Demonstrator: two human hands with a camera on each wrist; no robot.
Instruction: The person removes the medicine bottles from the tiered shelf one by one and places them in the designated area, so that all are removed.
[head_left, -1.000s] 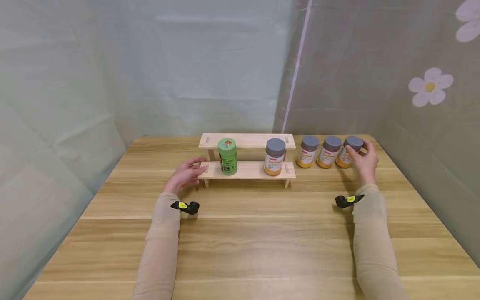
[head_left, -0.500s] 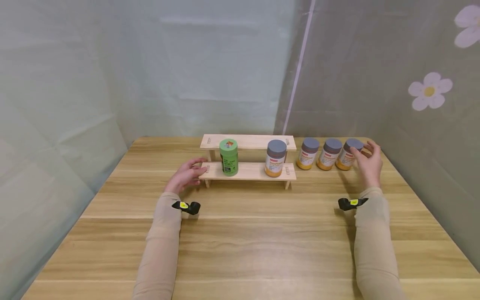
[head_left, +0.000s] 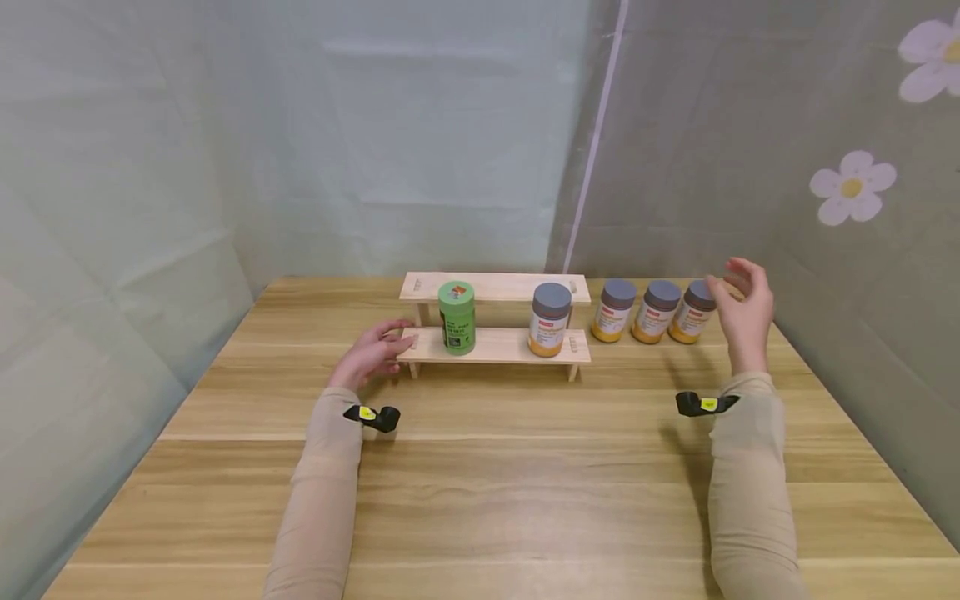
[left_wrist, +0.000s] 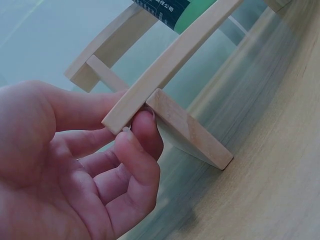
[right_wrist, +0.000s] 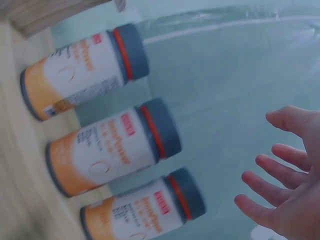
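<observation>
My left hand (head_left: 371, 354) pinches the left end of the lower board of a two-tier wooden rack (head_left: 495, 343); the left wrist view shows thumb and fingertips at that board end (left_wrist: 127, 110). A green canister (head_left: 457, 319) stands on the lower board near this hand. Farther right on the same board is a jar with a grey lid (head_left: 550, 321). My right hand (head_left: 744, 312) is raised beside the rightmost of three similar jars (head_left: 692, 312) on the table. In the right wrist view its fingers (right_wrist: 272, 190) are spread, apart from the jars and holding nothing.
The other two grey-lidded jars, a middle jar (head_left: 656, 312) and a left jar (head_left: 614, 312), stand in a row right of the rack. The wooden table (head_left: 525, 467) meets hanging cloth (head_left: 450, 150) behind and at the sides.
My right hand has let go of the rightmost jar and moved up and to the right, away from its lid. The left hand stays at the rack's end.
</observation>
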